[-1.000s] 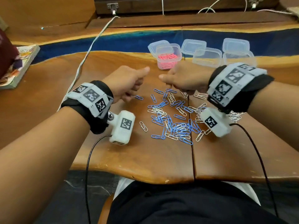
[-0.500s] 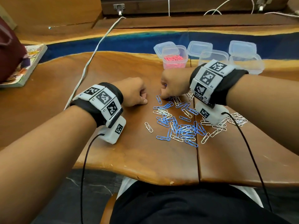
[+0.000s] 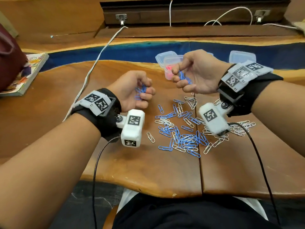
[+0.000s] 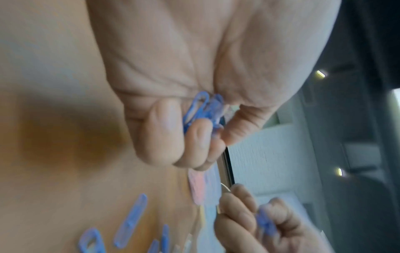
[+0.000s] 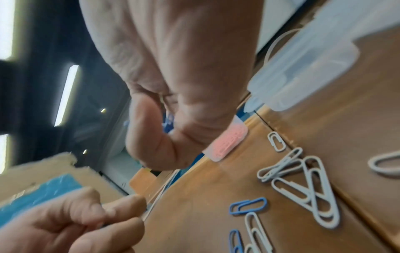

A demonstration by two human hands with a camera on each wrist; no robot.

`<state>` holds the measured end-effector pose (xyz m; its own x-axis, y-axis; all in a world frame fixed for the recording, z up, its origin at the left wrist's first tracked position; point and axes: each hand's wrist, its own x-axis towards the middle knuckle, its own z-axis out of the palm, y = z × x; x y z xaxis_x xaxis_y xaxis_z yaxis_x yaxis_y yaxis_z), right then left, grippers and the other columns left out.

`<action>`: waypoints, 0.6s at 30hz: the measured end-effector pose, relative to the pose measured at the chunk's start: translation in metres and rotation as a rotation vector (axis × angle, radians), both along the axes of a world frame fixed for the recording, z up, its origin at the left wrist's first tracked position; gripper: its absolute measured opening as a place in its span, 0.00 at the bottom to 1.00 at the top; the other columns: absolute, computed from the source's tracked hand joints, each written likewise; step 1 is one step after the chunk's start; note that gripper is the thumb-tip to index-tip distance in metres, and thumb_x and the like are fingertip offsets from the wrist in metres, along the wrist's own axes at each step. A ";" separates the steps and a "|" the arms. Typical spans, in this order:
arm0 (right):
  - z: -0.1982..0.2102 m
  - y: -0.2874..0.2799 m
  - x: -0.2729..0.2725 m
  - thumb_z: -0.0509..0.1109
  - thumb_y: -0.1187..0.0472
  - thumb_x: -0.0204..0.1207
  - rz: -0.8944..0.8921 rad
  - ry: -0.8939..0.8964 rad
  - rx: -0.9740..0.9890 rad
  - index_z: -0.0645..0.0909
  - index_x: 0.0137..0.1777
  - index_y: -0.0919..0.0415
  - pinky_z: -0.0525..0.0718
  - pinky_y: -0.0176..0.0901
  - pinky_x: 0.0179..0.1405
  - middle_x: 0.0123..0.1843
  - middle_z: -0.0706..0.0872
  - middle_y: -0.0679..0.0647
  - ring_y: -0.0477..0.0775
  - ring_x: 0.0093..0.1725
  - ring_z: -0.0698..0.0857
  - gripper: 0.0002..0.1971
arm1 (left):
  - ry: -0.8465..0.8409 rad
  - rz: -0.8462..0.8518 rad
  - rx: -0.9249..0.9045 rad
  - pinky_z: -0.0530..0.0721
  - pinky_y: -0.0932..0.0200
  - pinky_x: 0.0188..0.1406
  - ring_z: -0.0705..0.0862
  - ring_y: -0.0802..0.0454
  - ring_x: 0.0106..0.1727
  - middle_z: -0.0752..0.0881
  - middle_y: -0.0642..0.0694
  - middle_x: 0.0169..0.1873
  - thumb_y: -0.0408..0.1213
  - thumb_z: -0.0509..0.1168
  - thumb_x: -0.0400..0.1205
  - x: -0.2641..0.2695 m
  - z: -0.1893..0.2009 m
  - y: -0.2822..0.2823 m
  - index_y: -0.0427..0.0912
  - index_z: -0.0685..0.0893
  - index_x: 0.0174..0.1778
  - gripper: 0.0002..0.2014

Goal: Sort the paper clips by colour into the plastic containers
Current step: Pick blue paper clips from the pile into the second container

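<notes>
Where fists were down: both hands (image 3: 132, 90) raised, palms up.

I've got a wooden table (image 3: 69, 146) with a blue strip along the far side. Loose blue and white paper clips (image 3: 179, 129) lie below and between my hands. Clear plastic containers (image 3: 241, 56) sit beyond my right hand (image 3: 196, 75), one with pink clips (image 3: 168, 70). A white cable (image 3: 92, 66) and a book (image 3: 28, 71) lie past my left hand (image 3: 133, 90).

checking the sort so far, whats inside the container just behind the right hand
The clear container holds pink paper clips, also seen as a pink mass in the right wrist view. The right hand, gripping blue paper clips, covers its right side, so any other contents there stay unseen.
</notes>
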<state>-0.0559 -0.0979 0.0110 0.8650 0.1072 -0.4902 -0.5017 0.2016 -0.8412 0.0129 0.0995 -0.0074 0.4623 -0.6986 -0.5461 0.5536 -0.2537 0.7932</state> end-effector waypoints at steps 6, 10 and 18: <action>0.023 -0.044 -0.002 0.59 0.50 0.80 -0.282 0.079 -0.024 0.72 0.46 0.61 0.64 0.31 0.17 0.33 0.74 0.54 0.46 0.25 0.69 0.13 | -0.025 -0.161 0.207 0.50 0.69 0.15 0.57 0.59 0.13 0.65 0.49 0.18 0.45 0.56 0.81 0.000 0.022 -0.058 0.44 0.68 0.28 0.16; 0.039 -0.079 0.002 0.60 0.48 0.80 -0.345 0.154 -0.392 0.70 0.41 0.59 0.70 0.37 0.23 0.34 0.71 0.55 0.50 0.28 0.71 0.15 | -0.126 -0.185 0.266 0.45 0.65 0.26 0.49 0.57 0.25 0.65 0.49 0.19 0.43 0.54 0.80 0.008 0.042 -0.103 0.44 0.68 0.24 0.17; 0.036 -0.092 0.014 0.57 0.51 0.83 -0.173 0.234 -0.766 0.77 0.50 0.64 0.78 0.47 0.51 0.53 0.81 0.63 0.59 0.50 0.80 0.16 | -0.245 -0.149 0.341 0.58 0.67 0.29 0.60 0.55 0.24 0.69 0.46 0.28 0.35 0.53 0.78 0.013 0.063 -0.177 0.41 0.71 0.35 0.07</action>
